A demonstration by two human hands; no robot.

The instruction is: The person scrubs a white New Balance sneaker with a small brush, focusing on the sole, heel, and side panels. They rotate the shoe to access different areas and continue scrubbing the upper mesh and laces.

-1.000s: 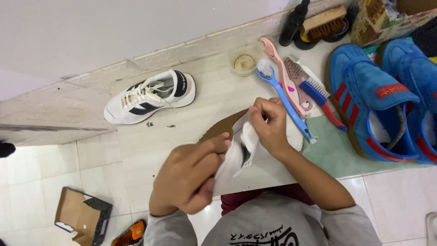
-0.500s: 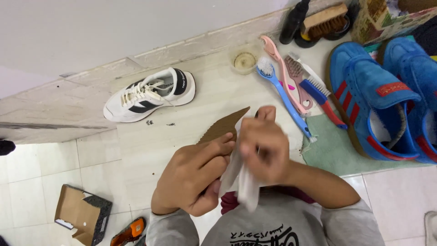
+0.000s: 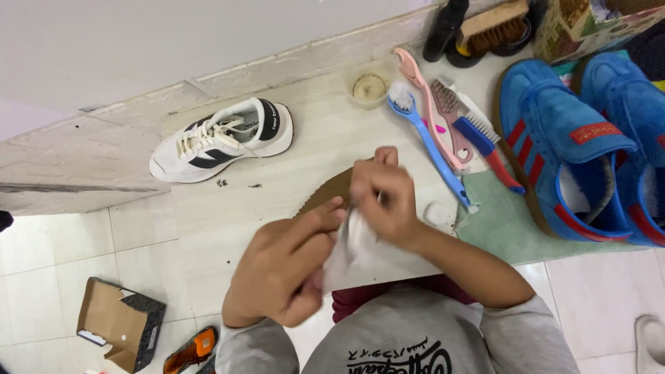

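White cloth [image 3: 346, 253] is clamped between both hands, left hand [image 3: 280, 266] at eight o'clock, right hand [image 3: 384, 201] pressing the brown-soled shoe [image 3: 325, 196] running toward one o'clock.

Open brown-and-black cardboard box [image 3: 118, 322] on floor lower left; patterned box [image 3: 589, 24] top right.

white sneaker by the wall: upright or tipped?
Upright. The white sneaker rests on its sole, laces and opening facing up, apart from both hands.
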